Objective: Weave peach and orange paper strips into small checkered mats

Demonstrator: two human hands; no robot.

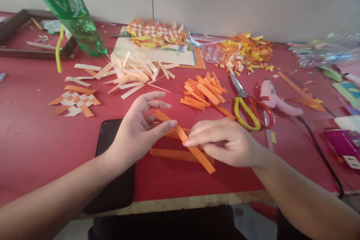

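An orange paper strip slants above the table between my two hands. My left hand has its thumb across the strip's upper part, with the lower fingers behind it; the upper fingers are loosely curled and apart. My right hand pinches the strip near its middle between thumb and fingers. Below lie more long orange strips, partly covered by my hands. A pile of short folded orange pieces sits just beyond. Under my left wrist is a black phone-like slab.
Cream strips lie behind my left hand, near a woven paper piece. Scissors and a pink glue gun with a cord lie right. A green bottle stands back left. Orange-yellow pieces are heaped behind.
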